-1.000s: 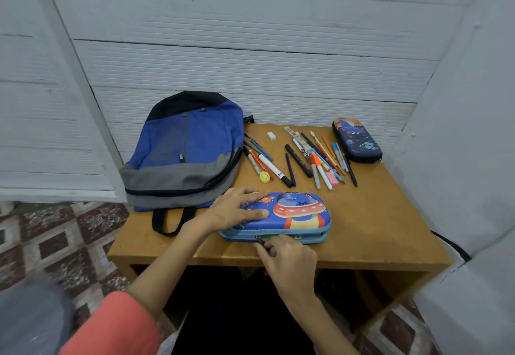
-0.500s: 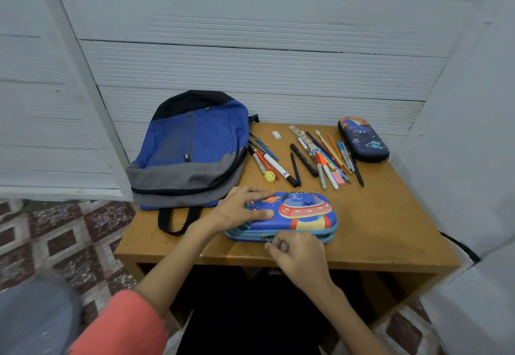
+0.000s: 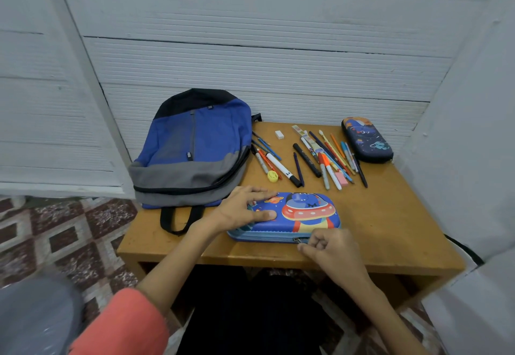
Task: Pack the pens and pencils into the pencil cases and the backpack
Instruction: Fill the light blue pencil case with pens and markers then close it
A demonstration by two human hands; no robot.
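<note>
Left hand (image 3: 239, 209) presses flat on the pencil case (image 3: 295, 216). Right hand (image 3: 330, 248) pinches its zipper pull (image 3: 296, 240) at the front edge.

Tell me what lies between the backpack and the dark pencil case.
Head view: loose pens and pencils, a white eraser and a small yellow round piece lie on the table between backpack and dark pencil case.

No writing is legible; the backpack (image 3: 195, 142) tags are too small.
</note>
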